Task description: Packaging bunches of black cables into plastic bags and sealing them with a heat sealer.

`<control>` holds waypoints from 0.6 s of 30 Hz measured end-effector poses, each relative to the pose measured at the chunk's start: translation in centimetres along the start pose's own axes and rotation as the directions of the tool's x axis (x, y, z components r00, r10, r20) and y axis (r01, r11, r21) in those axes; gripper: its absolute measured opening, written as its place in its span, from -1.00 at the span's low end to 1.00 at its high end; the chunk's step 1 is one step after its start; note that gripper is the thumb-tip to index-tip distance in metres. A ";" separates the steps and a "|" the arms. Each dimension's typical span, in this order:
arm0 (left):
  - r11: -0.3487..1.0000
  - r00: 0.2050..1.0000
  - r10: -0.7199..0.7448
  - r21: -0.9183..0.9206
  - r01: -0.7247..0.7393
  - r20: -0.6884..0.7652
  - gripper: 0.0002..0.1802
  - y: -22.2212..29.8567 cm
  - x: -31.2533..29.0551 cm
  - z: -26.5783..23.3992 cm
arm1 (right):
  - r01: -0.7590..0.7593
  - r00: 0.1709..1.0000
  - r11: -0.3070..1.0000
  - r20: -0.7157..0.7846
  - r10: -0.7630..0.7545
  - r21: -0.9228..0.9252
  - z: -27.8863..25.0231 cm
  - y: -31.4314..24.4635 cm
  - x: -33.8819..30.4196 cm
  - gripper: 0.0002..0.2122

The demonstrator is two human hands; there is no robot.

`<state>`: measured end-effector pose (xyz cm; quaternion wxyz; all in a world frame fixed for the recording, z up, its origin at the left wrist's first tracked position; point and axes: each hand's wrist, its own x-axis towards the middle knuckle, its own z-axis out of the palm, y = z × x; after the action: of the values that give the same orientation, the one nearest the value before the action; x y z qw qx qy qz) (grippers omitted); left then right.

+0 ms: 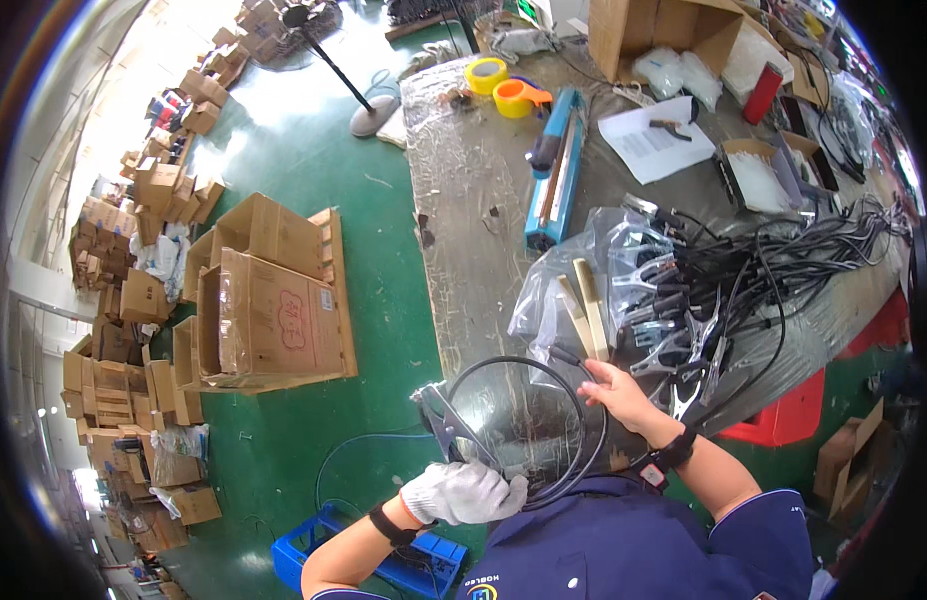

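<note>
My left hand (465, 492), in a white knit glove, is closed around a silver spring clamp (443, 418) and the bundled part of its black cable (470, 369). The clamp's jaws point up and away from me. The cable rises in a wide loop above the near table edge. My bare right hand (628, 400) is at the loop's right side, its fingers bent around the cable near a free end. Beyond that hand, two cream-coloured strips (589, 310) lie on a clear plastic bag (543, 290). Many metal clamps (673, 345) with black cables are heaped to the right.
A blue heat sealer (555, 170), yellow tape roll (485, 75), orange tape dispenser (520, 98) and paper sheet (658, 140) lie farther back on the table (453, 220). Cardboard boxes (278, 315) stand on a floor pallet at left. A blue crate (423, 560) is near my left arm.
</note>
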<state>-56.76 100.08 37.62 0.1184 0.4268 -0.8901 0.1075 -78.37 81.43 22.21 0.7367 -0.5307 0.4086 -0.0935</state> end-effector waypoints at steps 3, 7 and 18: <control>0.992 0.996 0.073 -0.103 -0.078 -0.051 -0.91 0.9 -0.9 1.4 | -0.037 0.996 0.965 0.083 0.016 0.260 0.3 1.2 -2.8 -0.53; 0.956 0.960 0.277 -0.092 -0.279 -0.043 -0.82 -0.1 -2.3 4.2 | -0.097 0.991 0.831 0.127 0.032 0.548 1.6 3.9 -3.6 -0.61; 0.841 0.891 0.418 -0.446 -0.307 0.175 -0.60 0.7 -9.2 17.2 | 0.317 0.771 0.619 -0.185 -0.609 -0.718 5.0 10.6 -2.0 -0.62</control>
<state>-53.74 102.27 18.45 0.0614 0.2256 -0.9652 -0.1172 -79.29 90.54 14.64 0.3497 -0.8082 0.4046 -0.2468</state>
